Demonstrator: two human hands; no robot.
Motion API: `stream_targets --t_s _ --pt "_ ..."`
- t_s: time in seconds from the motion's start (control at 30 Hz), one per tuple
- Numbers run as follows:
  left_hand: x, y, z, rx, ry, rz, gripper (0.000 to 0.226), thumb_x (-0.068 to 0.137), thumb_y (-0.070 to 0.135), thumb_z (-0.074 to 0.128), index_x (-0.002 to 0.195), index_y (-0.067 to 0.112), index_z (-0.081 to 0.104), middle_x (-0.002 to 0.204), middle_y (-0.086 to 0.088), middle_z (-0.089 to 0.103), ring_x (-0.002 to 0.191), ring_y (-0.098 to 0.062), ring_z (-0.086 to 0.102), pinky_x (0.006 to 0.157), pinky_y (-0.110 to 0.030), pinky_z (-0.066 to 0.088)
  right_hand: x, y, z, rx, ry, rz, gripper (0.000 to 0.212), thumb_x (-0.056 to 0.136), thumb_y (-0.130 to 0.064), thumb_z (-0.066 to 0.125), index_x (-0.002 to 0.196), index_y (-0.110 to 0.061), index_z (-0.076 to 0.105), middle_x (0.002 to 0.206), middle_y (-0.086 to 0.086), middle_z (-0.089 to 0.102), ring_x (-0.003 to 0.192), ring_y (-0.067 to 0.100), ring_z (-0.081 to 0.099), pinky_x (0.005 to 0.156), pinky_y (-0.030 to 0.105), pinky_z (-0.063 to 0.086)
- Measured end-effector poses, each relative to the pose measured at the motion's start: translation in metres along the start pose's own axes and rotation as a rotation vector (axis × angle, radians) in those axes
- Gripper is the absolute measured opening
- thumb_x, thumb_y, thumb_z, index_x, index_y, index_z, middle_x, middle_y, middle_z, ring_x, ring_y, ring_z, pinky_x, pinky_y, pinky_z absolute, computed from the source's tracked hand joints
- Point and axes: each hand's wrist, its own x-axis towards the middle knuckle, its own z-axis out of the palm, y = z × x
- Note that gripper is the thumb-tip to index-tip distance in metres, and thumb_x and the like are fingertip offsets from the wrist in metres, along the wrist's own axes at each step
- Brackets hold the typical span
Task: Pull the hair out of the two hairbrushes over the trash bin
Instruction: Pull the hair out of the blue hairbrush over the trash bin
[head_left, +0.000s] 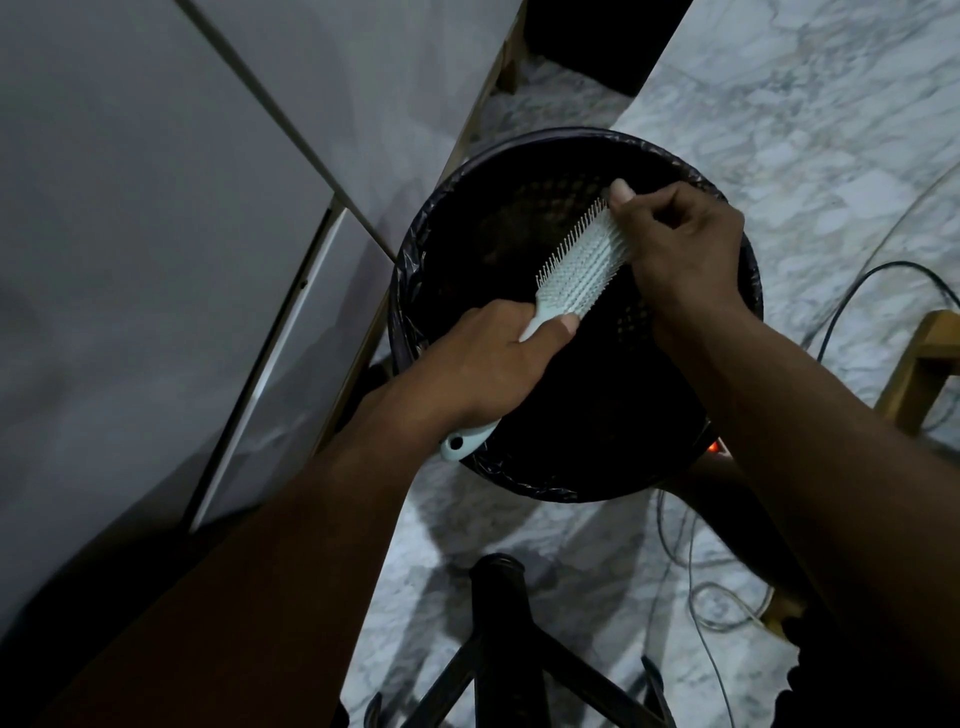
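A pale mint hairbrush (576, 270) with fine bristles is held slantwise over the round black trash bin (519, 166), which is lined with a dark bag. My left hand (488, 358) grips the brush's handle, whose end with a hole sticks out below the wrist. My right hand (680, 244) is curled over the far end of the brush head, fingers pinched among the bristles. I cannot make out hair in the dim light. Only one hairbrush is in view.
White cabinet panels (156, 234) stand to the left of the bin. The floor (805, 104) is grey-veined marble. Cables (852, 291) trail on the right near a wooden leg (914, 374). A black chair base (498, 649) sits at the bottom.
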Motion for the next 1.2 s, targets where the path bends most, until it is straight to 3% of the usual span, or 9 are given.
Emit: stream_targets --t_s 0.17,0.33,0.5,0.57,0.7,0.8,0.97,1.1,1.2 --pt "-0.001 0.001 -0.002 0.033 -0.033 -0.038 0.043 0.1 0.049 0.05 0.065 0.023 0.053 0.055 0.011 0.052 0.042 0.001 0.048 0.051 -0.024 0.038 0.0 -0.003 0.0 0.198 -0.042 0.222 0.037 0.093 -0.031 0.069 0.062 -0.015 0.057 0.064 -0.001 0.06 0.059 0.007 0.056 0.06 0.022 0.05" --pt "-0.002 0.0 -0.002 0.066 -0.043 -0.099 0.041 0.099 0.05 0.049 0.069 0.023 0.057 0.058 0.01 0.055 0.045 0.0 0.051 0.051 -0.024 0.037 0.006 -0.002 -0.004 0.415 0.008 0.577 0.035 0.1 -0.042 0.055 0.075 -0.018 0.06 0.064 -0.006 0.072 0.066 0.014 0.069 0.074 0.036 0.058" --pt "-0.001 0.0 -0.005 0.099 0.02 -0.149 0.041 0.101 0.05 0.046 0.07 0.024 0.056 0.059 0.009 0.056 0.046 -0.001 0.051 0.049 -0.025 0.034 0.004 -0.007 -0.003 0.2 0.049 0.477 0.036 0.101 -0.045 0.05 0.084 -0.014 0.057 0.07 0.002 0.065 0.062 0.016 0.06 0.06 0.03 0.049" --pt "0.0 0.0 -0.004 0.105 0.011 -0.166 0.042 0.101 0.05 0.046 0.071 0.023 0.056 0.06 0.009 0.056 0.05 -0.004 0.052 0.051 -0.026 0.035 0.0 -0.006 0.004 0.1 -0.099 0.312 0.03 0.092 -0.042 0.066 0.095 -0.014 0.058 0.088 0.003 0.065 0.074 0.014 0.061 0.065 0.033 0.051" --pt "0.002 0.0 -0.005 0.019 -0.023 -0.176 0.045 0.1 0.052 0.047 0.07 0.02 0.058 0.058 0.009 0.057 0.052 -0.008 0.054 0.06 -0.03 0.04 -0.01 0.004 0.01 0.019 -0.377 0.122 0.06 0.074 -0.029 0.088 0.125 -0.016 0.062 0.117 0.002 0.068 0.1 0.01 0.069 0.08 0.022 0.058" --pt "0.002 0.001 -0.009 -0.026 -0.057 -0.178 0.046 0.099 0.05 0.049 0.064 0.021 0.055 0.043 0.014 0.054 0.038 0.001 0.049 0.059 -0.028 0.038 -0.009 0.01 0.009 -0.044 -0.291 0.018 0.051 0.07 -0.028 0.09 0.114 -0.01 0.072 0.103 0.004 0.074 0.089 0.009 0.07 0.076 0.021 0.058" --pt "0.002 0.0 -0.008 -0.072 -0.106 -0.166 0.048 0.099 0.047 0.052 0.058 0.022 0.054 0.039 0.014 0.05 0.034 0.001 0.044 0.059 -0.031 0.038 -0.005 0.019 0.005 -0.167 -0.121 -0.073 0.029 0.069 -0.047 0.085 0.082 -0.022 0.079 0.081 0.0 0.078 0.08 0.016 0.075 0.079 0.036 0.061" --pt "0.004 -0.002 -0.006 -0.101 -0.135 -0.161 0.054 0.098 0.045 0.054 0.047 0.029 0.062 0.041 0.014 0.049 0.036 -0.001 0.044 0.061 -0.031 0.039 -0.003 0.023 0.004 -0.108 -0.078 0.006 0.026 0.074 -0.047 0.081 0.065 -0.023 0.074 0.071 0.003 0.076 0.07 0.02 0.074 0.074 0.045 0.062" --pt "0.004 -0.003 -0.008 -0.102 -0.16 -0.181 0.056 0.098 0.045 0.056 0.045 0.025 0.057 0.041 0.013 0.048 0.037 -0.002 0.044 0.06 -0.031 0.039 -0.002 0.019 0.004 0.101 -0.104 0.182 0.026 0.084 -0.032 0.078 0.065 -0.017 0.068 0.065 0.002 0.07 0.058 0.011 0.065 0.064 0.031 0.059"
